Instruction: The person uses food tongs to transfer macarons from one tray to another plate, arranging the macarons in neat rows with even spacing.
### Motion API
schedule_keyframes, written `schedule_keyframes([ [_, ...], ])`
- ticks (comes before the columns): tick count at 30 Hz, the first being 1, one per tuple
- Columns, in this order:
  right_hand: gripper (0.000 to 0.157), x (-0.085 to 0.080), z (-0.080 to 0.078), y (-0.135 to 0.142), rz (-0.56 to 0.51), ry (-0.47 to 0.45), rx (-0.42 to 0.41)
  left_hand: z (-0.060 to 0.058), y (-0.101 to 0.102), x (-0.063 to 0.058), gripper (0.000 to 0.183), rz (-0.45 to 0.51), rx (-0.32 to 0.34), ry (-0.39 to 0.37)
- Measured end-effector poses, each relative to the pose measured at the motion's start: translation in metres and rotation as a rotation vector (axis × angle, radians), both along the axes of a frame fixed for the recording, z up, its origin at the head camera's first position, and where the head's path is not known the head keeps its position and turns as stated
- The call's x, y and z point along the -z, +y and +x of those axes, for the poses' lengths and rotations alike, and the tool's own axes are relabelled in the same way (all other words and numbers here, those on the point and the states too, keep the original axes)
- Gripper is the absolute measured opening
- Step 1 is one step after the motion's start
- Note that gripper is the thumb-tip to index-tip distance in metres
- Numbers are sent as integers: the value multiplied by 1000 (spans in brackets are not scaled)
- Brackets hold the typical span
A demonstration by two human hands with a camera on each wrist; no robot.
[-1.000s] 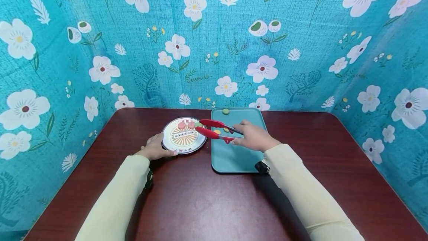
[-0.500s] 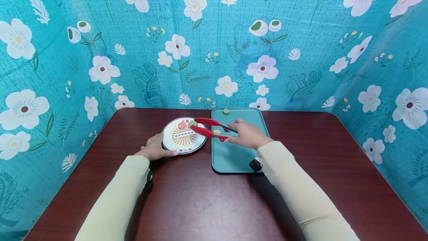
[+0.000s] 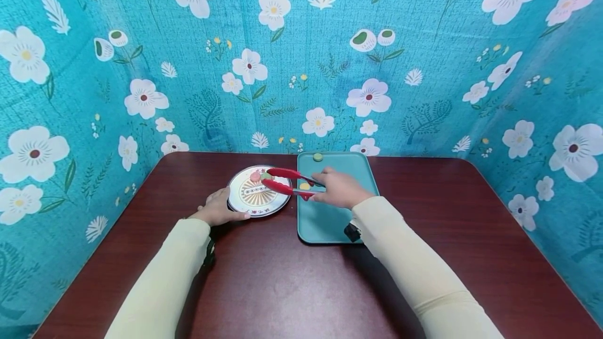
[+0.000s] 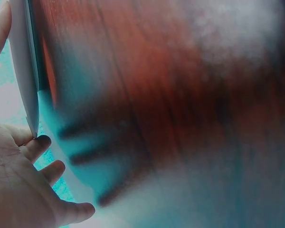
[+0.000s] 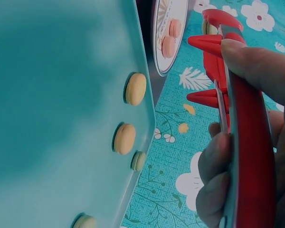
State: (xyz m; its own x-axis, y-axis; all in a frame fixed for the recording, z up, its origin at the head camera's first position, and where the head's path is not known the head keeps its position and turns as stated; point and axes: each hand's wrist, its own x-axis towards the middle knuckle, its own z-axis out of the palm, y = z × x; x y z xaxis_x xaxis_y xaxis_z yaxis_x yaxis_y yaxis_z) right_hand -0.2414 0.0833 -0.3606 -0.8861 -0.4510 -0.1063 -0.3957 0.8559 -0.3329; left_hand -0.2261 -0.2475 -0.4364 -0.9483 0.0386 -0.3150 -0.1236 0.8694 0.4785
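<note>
My right hand [image 3: 343, 188] grips a pair of tongs [image 3: 285, 182] with red tips and red handle grips. Between the tips is a green macaron [image 3: 266, 176], over the back part of the white patterned plate [image 3: 245, 204]. On that plate lie two pink macarons, one pink macaron [image 3: 255, 177] just left of the green one; the tongs cover the other in the head view, and it shows as a pink macaron [image 5: 168, 47] in the right wrist view. My left hand [image 3: 218, 209] holds the plate's left front rim [image 4: 24, 71], thumb at the front and fingers [image 4: 52, 171] spread along the side.
Right of the plate, a teal tray [image 3: 325, 226] bears several macarons: a green macaron [image 3: 317, 157] at its back edge, a yellow macaron [image 5: 135, 89], and others. Both stand on a dark red-brown table [image 3: 282, 286]. A blue flowered cloth [image 3: 301, 67] hangs behind and at both sides.
My right hand has moved left with the tongs, bringing the green macaron from the plate's right edge toward the left pink macaron. My left hand has stayed at the rim.
</note>
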Motion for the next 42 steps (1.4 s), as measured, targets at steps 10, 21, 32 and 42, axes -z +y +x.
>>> schedule_keyframes([
  [10, 70, 2, -3, -11, 10, 11, -20, 2, 1, -1, 117, -9, 2, 2],
  [21, 69, 7, -7, -21, 3, 1, -15, -1, -1, 2, 116, -10, 2, 5],
  [32, 66, 14, -8, -31, 36, 5, -34, -1, -1, 3, 116, -13, -3, 5],
  [42, 65, 16, -10, -38, 75, -20, -55, 1, 0, 0, 117, -9, 3, 15],
])
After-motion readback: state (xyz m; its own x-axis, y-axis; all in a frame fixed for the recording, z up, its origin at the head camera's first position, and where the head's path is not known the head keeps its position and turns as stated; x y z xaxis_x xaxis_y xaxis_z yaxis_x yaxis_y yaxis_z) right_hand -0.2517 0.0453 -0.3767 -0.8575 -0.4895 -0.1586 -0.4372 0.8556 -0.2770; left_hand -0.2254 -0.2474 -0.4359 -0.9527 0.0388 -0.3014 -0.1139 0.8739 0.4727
